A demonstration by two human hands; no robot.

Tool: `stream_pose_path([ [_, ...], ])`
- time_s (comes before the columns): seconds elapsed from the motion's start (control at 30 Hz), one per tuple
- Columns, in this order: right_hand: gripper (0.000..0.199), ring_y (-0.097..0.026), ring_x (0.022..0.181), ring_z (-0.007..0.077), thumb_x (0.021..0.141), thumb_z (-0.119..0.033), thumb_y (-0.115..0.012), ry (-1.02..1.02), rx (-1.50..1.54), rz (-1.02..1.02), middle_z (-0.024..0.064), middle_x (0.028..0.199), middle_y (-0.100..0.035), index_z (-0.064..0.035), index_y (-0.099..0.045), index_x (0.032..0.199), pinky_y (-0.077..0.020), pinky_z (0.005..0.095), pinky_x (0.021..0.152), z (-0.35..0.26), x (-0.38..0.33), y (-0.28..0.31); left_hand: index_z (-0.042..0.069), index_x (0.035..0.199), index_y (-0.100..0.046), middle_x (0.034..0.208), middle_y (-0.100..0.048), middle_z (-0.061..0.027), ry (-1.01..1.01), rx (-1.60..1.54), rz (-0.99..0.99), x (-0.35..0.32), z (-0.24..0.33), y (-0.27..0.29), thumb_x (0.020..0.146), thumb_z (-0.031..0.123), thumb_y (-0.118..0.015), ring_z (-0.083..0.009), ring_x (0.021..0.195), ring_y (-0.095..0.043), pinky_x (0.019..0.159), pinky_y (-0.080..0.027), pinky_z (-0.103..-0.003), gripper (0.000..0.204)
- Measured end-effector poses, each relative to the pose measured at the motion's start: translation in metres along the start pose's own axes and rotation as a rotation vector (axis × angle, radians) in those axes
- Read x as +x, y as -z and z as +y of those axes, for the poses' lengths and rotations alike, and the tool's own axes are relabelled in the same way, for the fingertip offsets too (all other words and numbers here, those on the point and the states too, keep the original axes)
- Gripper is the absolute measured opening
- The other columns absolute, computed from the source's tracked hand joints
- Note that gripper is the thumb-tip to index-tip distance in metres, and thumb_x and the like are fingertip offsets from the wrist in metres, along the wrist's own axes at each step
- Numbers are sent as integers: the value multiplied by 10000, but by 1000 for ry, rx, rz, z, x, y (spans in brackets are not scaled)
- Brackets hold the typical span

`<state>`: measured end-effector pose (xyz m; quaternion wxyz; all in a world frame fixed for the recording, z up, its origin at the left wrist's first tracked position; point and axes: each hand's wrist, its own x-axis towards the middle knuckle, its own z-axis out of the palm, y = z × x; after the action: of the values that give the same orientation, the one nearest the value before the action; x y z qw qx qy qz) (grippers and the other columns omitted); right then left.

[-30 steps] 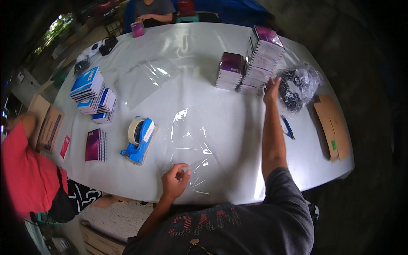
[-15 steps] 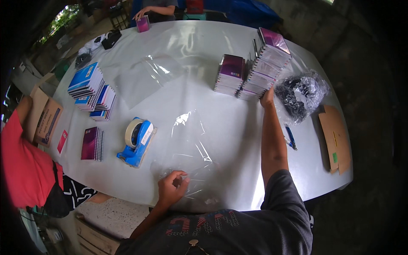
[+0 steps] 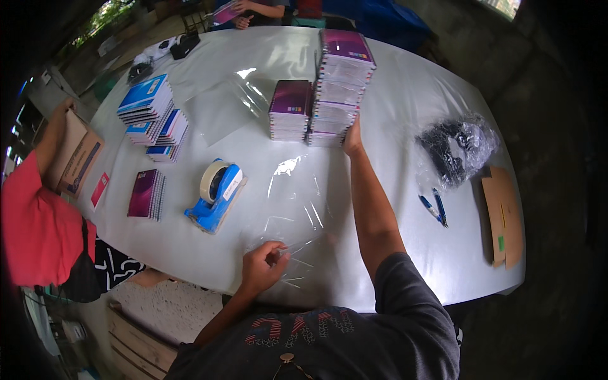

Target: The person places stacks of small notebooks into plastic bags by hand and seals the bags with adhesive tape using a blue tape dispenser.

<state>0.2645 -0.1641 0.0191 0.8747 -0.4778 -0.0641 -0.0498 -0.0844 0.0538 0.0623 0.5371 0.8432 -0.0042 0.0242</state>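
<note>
My left hand pinches the near edge of a clear plastic sleeve that lies flat on the white table. My right hand reaches far forward and grips the lower side of a tall stack of purple spiral notebooks. A shorter stack of the same purple notebooks stands just left of it. A blue tape dispenser with a roll of pale tape sits left of the sleeve.
Blue-covered notebook stacks and one purple notebook lie at the left. Another clear sheet is spread behind. Two blue pens, a bag of black items and a cardboard piece lie right. A person in red stands left; another person's hands are at the far end.
My view has shifted so the notebook stacks sit nearer the middle. My right hand stays on the tall stack; my left hand stays on the sleeve's edge.
</note>
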Motion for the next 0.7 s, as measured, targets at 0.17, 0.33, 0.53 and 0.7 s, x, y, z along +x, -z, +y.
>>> stream_pose_path([
  [0.17, 727, -375, 1266, 201, 939, -610, -254, -153, -20, -74, 64, 1390, -413, -62, -320, 1413, -246, 327, 1075, 11, -16, -74, 55, 935, -643, 652, -596, -33, 19, 25, 19, -2, 3, 5, 777, 146, -694, -96, 545, -558, 531, -449, -246, 189],
  [0.33, 776, -347, 1293, 214, 924, -646, -221, -171, -76, -82, 70, 1411, -389, -62, -290, 1430, -210, 321, 1098, 27, -19, -79, 37, 935, -639, 715, -634, -87, -85, -5, 64, -1, -3, 5, 831, 114, -633, -149, 564, -585, 544, -463, -278, 130],
  [0.53, 846, -76, 1410, 307, 890, -606, -366, -82, -652, 78, 167, 1515, -150, -25, -126, 1456, -80, 420, 1133, -34, -75, -78, 7, 945, -639, 785, -627, -98, -400, 150, 601, -8, -11, 1, 856, 57, -599, -172, 653, -570, 600, -442, -280, 109],
  [0.7, 552, -356, 1308, 358, 864, -206, -618, 209, -1027, -299, 234, 1395, -382, -18, -412, 1340, -293, 385, 1074, -105, -217, -130, -8, 1129, -565, 1063, -595, -155, -455, 187, 265, -32, 21, -15, 847, 61, -593, -308, 988, -563, 872, -436, -369, 292],
])
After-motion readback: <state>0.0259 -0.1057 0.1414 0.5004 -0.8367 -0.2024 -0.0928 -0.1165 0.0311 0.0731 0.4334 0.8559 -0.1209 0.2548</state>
